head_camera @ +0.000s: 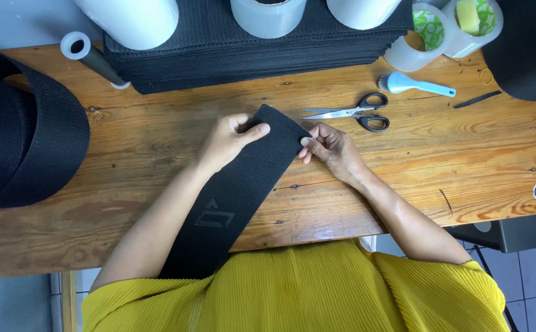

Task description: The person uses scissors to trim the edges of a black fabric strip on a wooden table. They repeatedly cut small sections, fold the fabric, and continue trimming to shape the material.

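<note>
Your left hand [231,140] has its thumb laid across the top face of the black elastic band [243,178], fingers curled under the near-left edge, so it pinches the band's far end. Your right hand [332,149] presses its fingertips [306,142] against the opposite edge of that same end, fingers close together, more a touch than a full grip. The band runs diagonally: its far end sits between your hands on the wooden table [157,135], and its long axis slants back toward your left side and off the table's near edge. Both hands are at the end; the left holds more firmly. Scissors [357,113] lie just beyond your right hand
</note>
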